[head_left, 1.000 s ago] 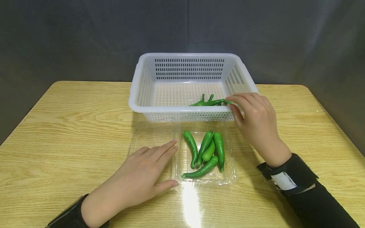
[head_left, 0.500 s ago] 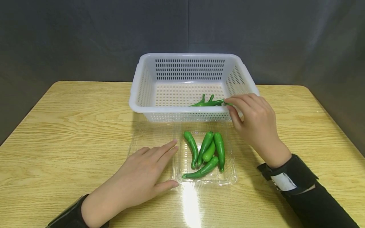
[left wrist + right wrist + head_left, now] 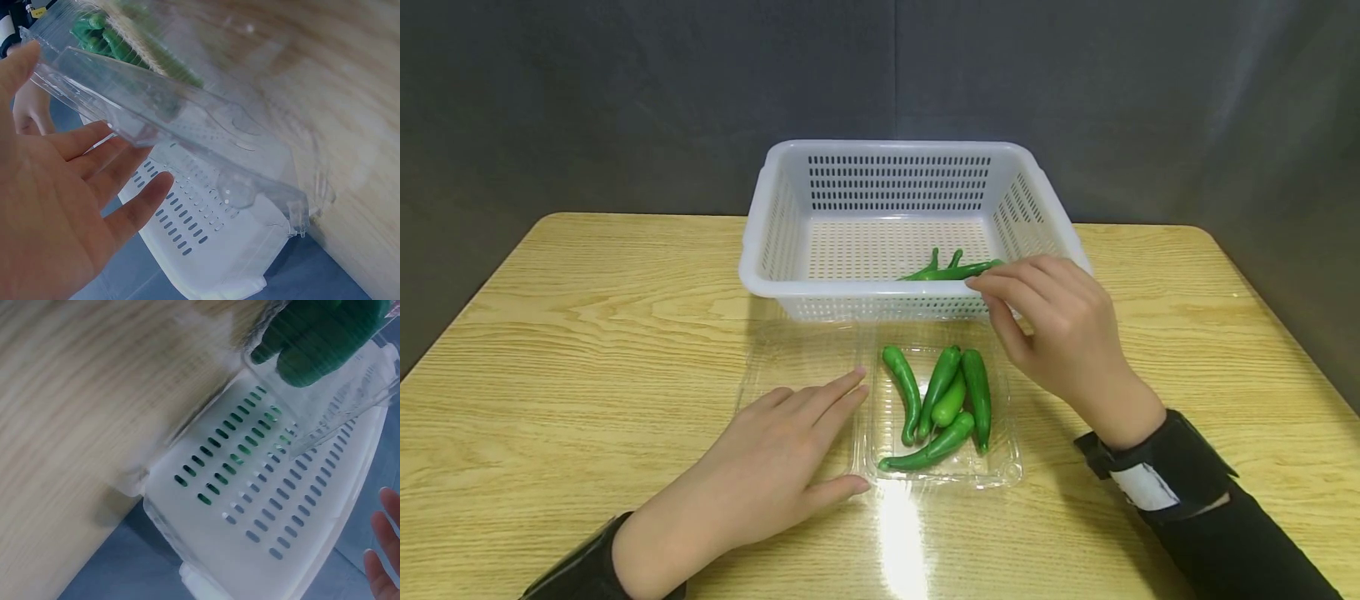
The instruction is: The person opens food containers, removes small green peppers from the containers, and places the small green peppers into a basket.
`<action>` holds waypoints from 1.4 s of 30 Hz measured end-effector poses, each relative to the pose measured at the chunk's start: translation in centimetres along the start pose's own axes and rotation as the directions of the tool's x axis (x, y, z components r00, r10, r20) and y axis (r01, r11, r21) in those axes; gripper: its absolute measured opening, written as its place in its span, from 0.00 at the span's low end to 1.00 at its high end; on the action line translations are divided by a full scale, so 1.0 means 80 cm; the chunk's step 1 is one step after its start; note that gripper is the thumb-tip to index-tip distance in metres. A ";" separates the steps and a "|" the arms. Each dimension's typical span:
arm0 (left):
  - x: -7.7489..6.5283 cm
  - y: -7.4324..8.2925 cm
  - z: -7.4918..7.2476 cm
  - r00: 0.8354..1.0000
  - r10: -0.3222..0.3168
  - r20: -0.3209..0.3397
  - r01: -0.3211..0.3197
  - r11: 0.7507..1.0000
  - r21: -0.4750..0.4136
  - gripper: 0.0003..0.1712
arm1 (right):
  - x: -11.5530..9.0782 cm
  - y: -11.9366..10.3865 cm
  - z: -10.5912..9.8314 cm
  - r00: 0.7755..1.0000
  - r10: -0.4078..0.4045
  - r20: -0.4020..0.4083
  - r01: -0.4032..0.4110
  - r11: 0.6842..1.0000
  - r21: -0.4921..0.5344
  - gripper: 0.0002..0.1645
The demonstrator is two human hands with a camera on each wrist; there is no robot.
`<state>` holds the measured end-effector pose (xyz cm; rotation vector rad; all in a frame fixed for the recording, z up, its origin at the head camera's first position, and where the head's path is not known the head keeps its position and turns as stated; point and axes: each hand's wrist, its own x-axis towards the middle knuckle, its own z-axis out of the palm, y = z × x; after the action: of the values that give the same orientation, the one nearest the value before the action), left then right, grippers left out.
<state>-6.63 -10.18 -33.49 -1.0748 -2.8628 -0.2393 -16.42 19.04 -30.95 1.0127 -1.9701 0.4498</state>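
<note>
In the head view, a clear plastic clamshell container (image 3: pixel 1000 481) lies open on the table. Several green chili peppers (image 3: pixel 977 400) are in its right half. My left hand (image 3: pixel 775 450) rests, fingers extended, over the lid half, its fingertips near the hinge; the left wrist view shows them touching the plastic edge. Behind the container stands a white perforated basket (image 3: pixel 827 288) holding more green peppers (image 3: pixel 962 272) near its front wall. My right hand (image 3: pixel 1060 325) hovers at the basket's front right rim, fingers loosely bent. No pepper shows between its fingertips in the right wrist view.
A wood-grain table (image 3: pixel 587 350) carries everything, and dark panels (image 3: pixel 662 100) rise behind and beside it. The basket's front wall stands close behind the container. A bright light reflection (image 3: pixel 902 542) lies on the tabletop in front of the container.
My right hand has moved left and toward me, from a pepper end inside the basket to the front rim. My left hand and the peppers in the container have stayed put.
</note>
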 end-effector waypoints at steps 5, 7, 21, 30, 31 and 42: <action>0.000 0.000 0.000 1.000 -0.001 0.000 0.001 1.000 0.000 0.48 | 0.001 -0.006 0.000 0.999 -0.032 -0.039 0.033 0.999 0.040 0.14; 0.000 0.000 -0.001 1.000 -0.003 0.003 0.003 1.000 -0.001 0.48 | 0.001 -0.009 0.000 0.998 -0.055 -0.037 0.057 0.997 0.052 0.14; 0.001 0.001 -0.002 1.000 -0.014 0.024 0.014 1.000 -0.004 0.48 | 0.001 -0.016 0.000 0.963 -0.196 0.186 0.167 0.973 0.162 0.16; 0.001 0.001 -0.002 1.000 -0.016 0.026 0.016 1.000 0.000 0.48 | -0.001 -0.018 0.002 0.948 -0.187 0.258 0.123 0.962 0.244 0.09; 0.001 0.001 -0.002 1.000 -0.015 0.026 0.016 1.000 -0.001 0.48 | -0.001 -0.019 0.002 0.946 -0.186 0.265 0.118 0.960 0.254 0.09; 0.001 0.001 -0.002 1.000 -0.013 0.020 0.013 1.000 0.001 0.48 | -0.001 -0.028 0.002 0.904 -0.147 0.402 0.028 0.957 0.288 0.14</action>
<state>-6.60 -10.08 -33.33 -1.0647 -2.8876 -0.2291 -14.75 17.63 -31.25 1.4719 -2.2692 0.4973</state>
